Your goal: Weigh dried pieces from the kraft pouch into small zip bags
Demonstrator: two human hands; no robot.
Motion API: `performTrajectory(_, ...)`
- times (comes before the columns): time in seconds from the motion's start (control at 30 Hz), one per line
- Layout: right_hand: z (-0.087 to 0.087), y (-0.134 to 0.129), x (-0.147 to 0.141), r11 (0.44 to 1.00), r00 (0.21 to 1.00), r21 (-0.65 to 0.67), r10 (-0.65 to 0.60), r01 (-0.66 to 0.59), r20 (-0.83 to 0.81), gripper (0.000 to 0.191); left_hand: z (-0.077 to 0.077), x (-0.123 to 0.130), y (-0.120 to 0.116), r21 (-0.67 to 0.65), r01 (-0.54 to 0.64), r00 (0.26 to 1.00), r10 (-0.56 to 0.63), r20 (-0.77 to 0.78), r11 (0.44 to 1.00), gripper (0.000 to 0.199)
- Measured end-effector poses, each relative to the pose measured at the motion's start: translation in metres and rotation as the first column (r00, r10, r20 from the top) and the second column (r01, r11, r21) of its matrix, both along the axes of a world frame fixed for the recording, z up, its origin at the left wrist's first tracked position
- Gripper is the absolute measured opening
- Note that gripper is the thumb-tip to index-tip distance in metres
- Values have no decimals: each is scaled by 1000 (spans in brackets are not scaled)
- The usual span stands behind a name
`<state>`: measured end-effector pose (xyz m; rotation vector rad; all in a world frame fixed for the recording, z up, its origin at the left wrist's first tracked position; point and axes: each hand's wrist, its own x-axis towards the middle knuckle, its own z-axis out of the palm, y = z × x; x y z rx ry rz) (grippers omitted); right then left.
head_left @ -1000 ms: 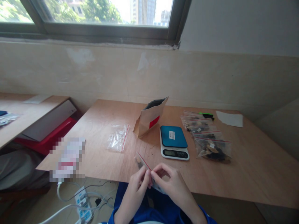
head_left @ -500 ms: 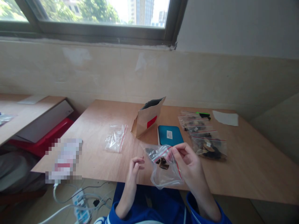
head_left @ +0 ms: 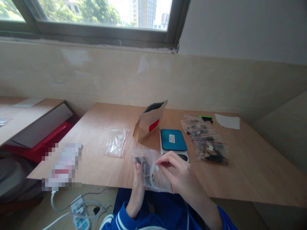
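Observation:
A clear zip-lock bag [head_left: 150, 179] with dark, dried-looking pieces inside is held tilted above the table's front edge. My left hand [head_left: 137, 188] grips its left side, the thumb in front and the other fingers mostly hidden behind it. My right hand [head_left: 177, 171] is closed at the bag's right part, with thumb and forefinger pinched together. Right by those fingertips shows a small white patch [head_left: 157, 167], too small to make out. Just beyond my right hand is a small scale [head_left: 174, 140] with a blue top, its front partly covered by that hand.
An open brown paper pouch [head_left: 150, 123] stands behind the scale. Clear bags [head_left: 117, 142] lie flat to the left. Several filled zip-lock bags [head_left: 211, 151] overlap on the right, near a green-and-black object [head_left: 205, 118] and white paper [head_left: 227, 121]. A blurred-out item [head_left: 63, 166] lies at front left.
My left hand, formerly empty, now holds the bag's left side. The bag has turned and shifted left, showing more dark contents. My right hand has moved left, uncovering the scale's front.

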<state>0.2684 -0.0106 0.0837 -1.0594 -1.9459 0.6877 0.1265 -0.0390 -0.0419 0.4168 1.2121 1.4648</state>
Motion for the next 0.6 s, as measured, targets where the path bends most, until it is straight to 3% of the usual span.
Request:
performTrajectory(0.1,-11,2,-9,986,986,-136,117,-101,118,27,6,2,-1,-25,-9,996,7,-92,1000,62)
performTrajectory(0.23,-23,11,-22,941,943,-242,283,-238,174,61,5,5,-1,-20,-7,986,4,-165,1000,63)
performTrajectory(0.37,-21,18,-30,915,916,-271,354,-298,190,54,0,4,3,-36,-9,968,-1,-252,999,63)
performTrajectory(0.5,-21,16,-33,940,907,-207,323,-273,270,50,4,-1,4,-27,8,963,-15,-269,1000,66)
performTrajectory(0.6,-25,13,-32,928,885,-163,368,-334,286,53,6,-4,3,-49,-6,962,-8,-273,999,64)
